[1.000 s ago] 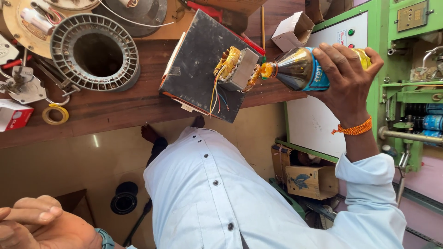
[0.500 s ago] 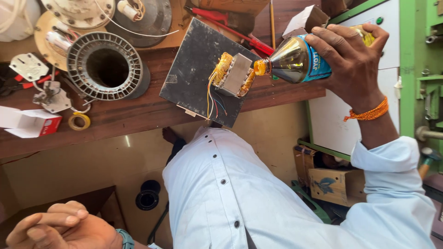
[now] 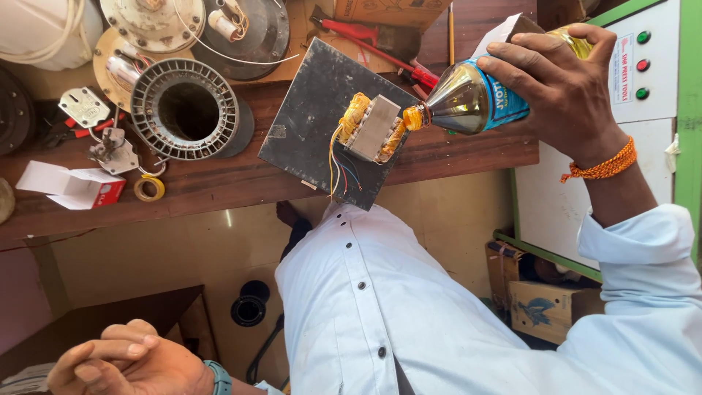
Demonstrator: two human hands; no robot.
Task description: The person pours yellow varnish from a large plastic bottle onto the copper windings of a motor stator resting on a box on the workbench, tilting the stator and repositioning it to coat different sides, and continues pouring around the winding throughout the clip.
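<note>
The right hand (image 3: 567,95) grasps a plastic oil bottle (image 3: 475,99) by its body, tilted, neck touching the small transformer (image 3: 373,128) on the dark plate (image 3: 307,110). Likely slippery; grip mid-body. The left hand (image 3: 131,362) rests clenched, empty.

Right hand (image 3: 563,84) raised in curled grip, left hand (image 3: 131,362) loosely fisted.

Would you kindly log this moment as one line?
right hand: tilts bottle at transformer | left hand: loosely closed, empty
</note>
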